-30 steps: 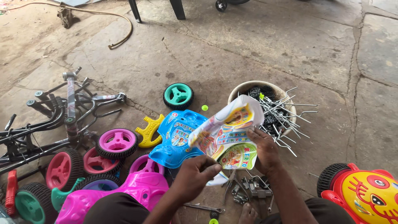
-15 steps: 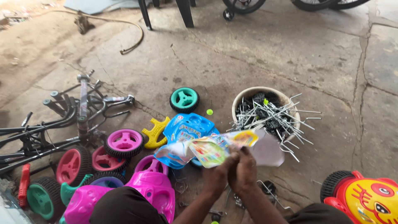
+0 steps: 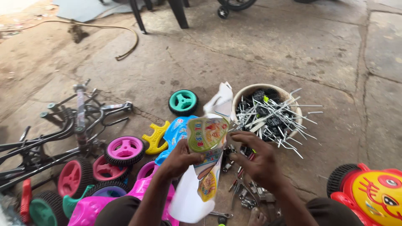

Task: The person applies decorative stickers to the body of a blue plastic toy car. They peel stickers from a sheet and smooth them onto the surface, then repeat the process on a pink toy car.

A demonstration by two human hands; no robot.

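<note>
Sticker sheet: a white-backed sheet [image 3: 201, 175] with yellow, green and red printed decals, held upright between both hands, close to the camera; its upper end [image 3: 220, 100] curls toward the bucket.
Left hand: the left hand [image 3: 179, 158] pinches the sheet's left edge, fingers closed on it near a green-rimmed round decal.
Right hand: the right hand [image 3: 255, 157] sits at the sheet's right edge, fingers half spread; whether it grips or only touches the sheet I cannot tell.
Risk: the sheet is limp and curled, so a one-sided pinch could let it fold on itself or a decal crease; its lower end hangs near the loose tools [image 3: 245, 196] on the floor and could snag.
Just beyond: pink toy body [image 3: 144, 196], blue plastic panel [image 3: 176, 133], yellow plastic piece [image 3: 155, 137], pink wheels [image 3: 124, 150].
Right side: red and yellow toy face panel [image 3: 374, 196] with a black tyre behind it.
Further: pale bucket [image 3: 245, 93] full of metal rods [image 3: 278, 119], teal wheel [image 3: 183, 102], metal frames [image 3: 71, 125] at left.
Far: concrete floor [image 3: 272, 50], a hose [image 3: 121, 37], chair legs [image 3: 138, 16].
</note>
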